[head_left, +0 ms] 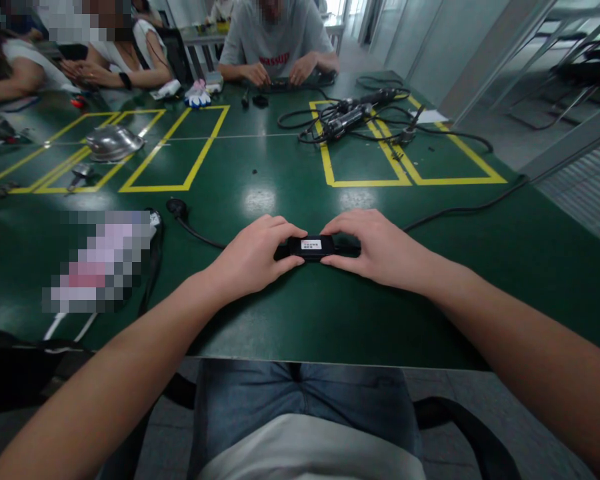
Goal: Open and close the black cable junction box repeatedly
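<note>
Between my two hands is a small black box with a white printed label, perhaps a power adapter, resting on or just over the green table. My left hand pinches its left end between thumb and fingers. The right end is gripped in the same way by my right hand. A black cord leads from behind my left hand to a plug. From behind my right hand another cord runs off towards the table's right edge.
A blurred-out pinkish item with cables lies at left. Farther back are a metal bowl, yellow tape rectangles, gloves and a heap of black tools with cables. Across the table a person handles something dark; others sit at far left.
</note>
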Tool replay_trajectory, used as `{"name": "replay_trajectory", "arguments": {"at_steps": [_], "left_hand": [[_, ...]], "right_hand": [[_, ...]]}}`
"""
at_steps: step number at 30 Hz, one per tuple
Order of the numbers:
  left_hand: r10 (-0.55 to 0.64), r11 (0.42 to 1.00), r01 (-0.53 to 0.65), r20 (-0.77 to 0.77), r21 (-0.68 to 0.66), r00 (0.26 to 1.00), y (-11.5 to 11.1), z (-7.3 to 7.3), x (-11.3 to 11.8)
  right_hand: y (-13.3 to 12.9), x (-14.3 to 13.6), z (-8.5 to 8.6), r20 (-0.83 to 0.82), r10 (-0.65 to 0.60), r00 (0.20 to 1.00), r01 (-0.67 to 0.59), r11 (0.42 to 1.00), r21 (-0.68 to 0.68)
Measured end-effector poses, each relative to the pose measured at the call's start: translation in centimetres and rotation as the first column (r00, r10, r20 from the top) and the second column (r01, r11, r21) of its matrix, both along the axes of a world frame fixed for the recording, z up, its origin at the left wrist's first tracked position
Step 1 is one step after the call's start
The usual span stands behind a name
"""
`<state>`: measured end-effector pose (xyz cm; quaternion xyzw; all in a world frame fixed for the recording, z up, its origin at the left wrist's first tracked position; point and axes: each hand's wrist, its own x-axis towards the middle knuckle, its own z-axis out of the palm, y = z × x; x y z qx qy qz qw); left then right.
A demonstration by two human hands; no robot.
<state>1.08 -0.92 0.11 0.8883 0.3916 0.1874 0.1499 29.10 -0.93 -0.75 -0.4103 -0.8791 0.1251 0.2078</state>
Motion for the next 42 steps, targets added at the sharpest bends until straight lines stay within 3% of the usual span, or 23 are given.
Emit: {"name": "replay_trajectory", "arguments": {"at_steps": [17,24,29,34,42], "left_hand": [[-0.068,0.995,0.075,0.105,-0.059,0.992,1.0,-0.3,-0.5],[-0.011,0.998,0.022,0.204,-0.055,0.979,0.8,0.0,-0.5],[0.104,0.995,-0.098,0.295,-0.035,0.950,1.3,-0.7,-0.2],[0.139,0.990,-0.137,0.291,-0.027,0.946,1.8,-1.5,0.2],[0.174,0.985,-0.169,0.200,-0.042,0.964,2.2,-1.6,0.4]], "right_hand": [[0.4,-0.4,-0.9,-0.170,-0.001,0.985,-0.017,0.994,-0.106],[0.1,-0.5,-0.9,-0.263,-0.031,0.964,0.001,0.994,-0.113],[0.4,-0.5,-0.7,-0.268,-0.093,0.959,0.080,0.995,-0.062],[1.1,-0.3,-1.3,-0.245,-0.206,0.947,0.196,0.978,-0.065],[1.7,-0.5,-1.1,-0.163,-0.263,0.951,0.246,0.962,-0.114]]}}
